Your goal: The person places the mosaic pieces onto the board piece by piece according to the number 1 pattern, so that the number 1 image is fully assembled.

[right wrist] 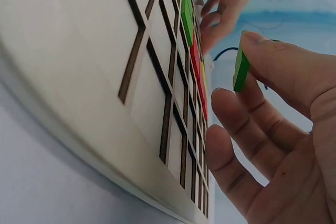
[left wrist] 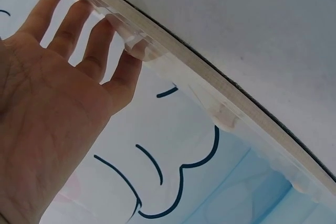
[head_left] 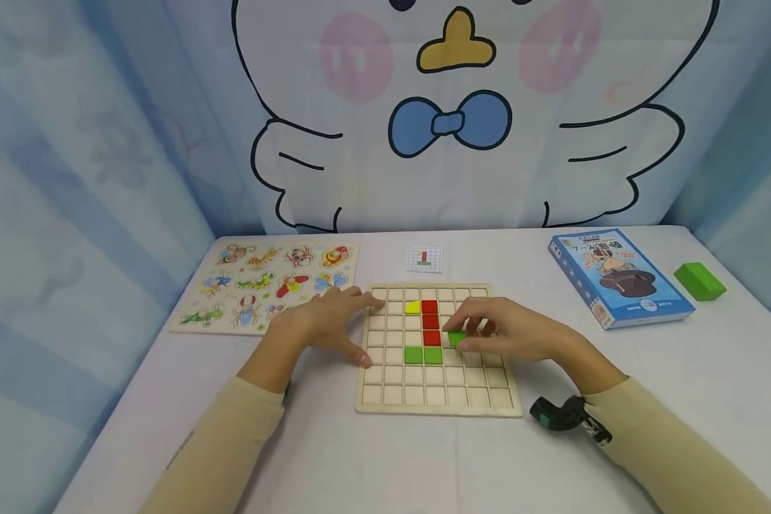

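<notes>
In the head view, a wooden grid board (head_left: 440, 410) lies on the white table between the hands. My left hand (head_left: 324, 323) rests at its left side, fingers spread, thumb on the lower edge and fingertips by the upper corner. The right hand (head_left: 510, 330) pinches a small green tile (right wrist: 241, 71) between thumb and fingers, over the cells right of the red column. Several red tiles (head_left: 430, 321) stand in a column in the grid. A yellow piece with a curved side (head_left: 412, 308) sits left of the top one. Two green tiles (head_left: 414, 355) lie side by side below.
Behind the board lies a small pattern card (head_left: 425, 259) with a similar coloured figure. An insect picture board (head_left: 257, 282) lies at the left. A blue box (head_left: 620, 278) and a green block (head_left: 699, 281) stand at the right. A printed curtain (head_left: 450, 185) hangs behind.
</notes>
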`<state>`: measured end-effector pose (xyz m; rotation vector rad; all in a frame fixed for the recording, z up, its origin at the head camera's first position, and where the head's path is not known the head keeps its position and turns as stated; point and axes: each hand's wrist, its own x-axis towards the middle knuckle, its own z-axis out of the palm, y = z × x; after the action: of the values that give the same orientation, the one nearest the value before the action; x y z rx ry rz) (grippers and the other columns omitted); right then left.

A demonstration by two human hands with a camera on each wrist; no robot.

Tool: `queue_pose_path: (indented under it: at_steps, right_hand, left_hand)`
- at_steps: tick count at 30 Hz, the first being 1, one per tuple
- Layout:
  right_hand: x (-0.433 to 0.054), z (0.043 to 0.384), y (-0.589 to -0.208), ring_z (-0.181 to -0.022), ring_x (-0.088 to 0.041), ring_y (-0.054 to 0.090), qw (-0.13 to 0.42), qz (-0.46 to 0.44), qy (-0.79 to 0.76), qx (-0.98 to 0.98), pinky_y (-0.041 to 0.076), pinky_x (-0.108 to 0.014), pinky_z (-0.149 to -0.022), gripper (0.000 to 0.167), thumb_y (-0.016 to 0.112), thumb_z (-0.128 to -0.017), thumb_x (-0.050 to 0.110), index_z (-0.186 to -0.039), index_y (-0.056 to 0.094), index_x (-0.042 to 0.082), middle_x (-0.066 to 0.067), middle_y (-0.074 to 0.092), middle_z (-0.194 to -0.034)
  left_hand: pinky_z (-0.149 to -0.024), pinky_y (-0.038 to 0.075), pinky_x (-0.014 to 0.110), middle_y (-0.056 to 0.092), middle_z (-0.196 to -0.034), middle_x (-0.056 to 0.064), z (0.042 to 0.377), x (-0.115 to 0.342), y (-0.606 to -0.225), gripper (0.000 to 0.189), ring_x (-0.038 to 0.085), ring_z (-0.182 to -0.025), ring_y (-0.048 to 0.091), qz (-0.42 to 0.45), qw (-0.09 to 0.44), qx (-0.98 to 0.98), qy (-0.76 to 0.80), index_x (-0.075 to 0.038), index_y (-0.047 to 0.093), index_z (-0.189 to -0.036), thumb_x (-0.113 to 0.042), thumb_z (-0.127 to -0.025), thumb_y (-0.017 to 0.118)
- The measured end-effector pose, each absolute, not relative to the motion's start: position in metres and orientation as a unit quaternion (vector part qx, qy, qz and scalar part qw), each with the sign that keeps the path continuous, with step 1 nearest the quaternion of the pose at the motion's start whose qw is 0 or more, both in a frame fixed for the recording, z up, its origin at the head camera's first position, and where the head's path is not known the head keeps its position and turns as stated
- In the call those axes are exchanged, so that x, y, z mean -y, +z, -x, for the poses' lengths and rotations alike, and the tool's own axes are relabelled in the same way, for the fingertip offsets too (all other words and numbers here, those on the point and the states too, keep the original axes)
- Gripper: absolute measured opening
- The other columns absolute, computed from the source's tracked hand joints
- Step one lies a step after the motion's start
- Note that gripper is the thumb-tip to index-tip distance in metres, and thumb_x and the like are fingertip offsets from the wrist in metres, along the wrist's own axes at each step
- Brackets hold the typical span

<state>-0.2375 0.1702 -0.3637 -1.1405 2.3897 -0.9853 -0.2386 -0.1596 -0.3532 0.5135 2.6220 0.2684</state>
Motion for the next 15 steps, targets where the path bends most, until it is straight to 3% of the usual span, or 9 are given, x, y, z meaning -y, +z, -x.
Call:
queue_pose_path:
  at_steps: [15]
  right_hand:
    - [-0.161, 0.240, -0.378, -0.087, -0.011, 0.063, 0.157, 0.416, -0.336, -0.831, 0.054, -0.028, -0.074, 0.031, 0.080, -0.092, 0.029, -0.120, 0.072, 0.022, 0.008, 0.069, -0.107]
  left_hand:
    - [-0.116, 0.032, 0.065, 0.031, -0.166, 0.003, 0.235, 0.160, -0.354, 0.098, 0.037, -0.152, 0.028, -0.185, 0.219, -0.953, 0.096, -0.039, 0.041, -0.156, -0.059, -0.073, 0.088]
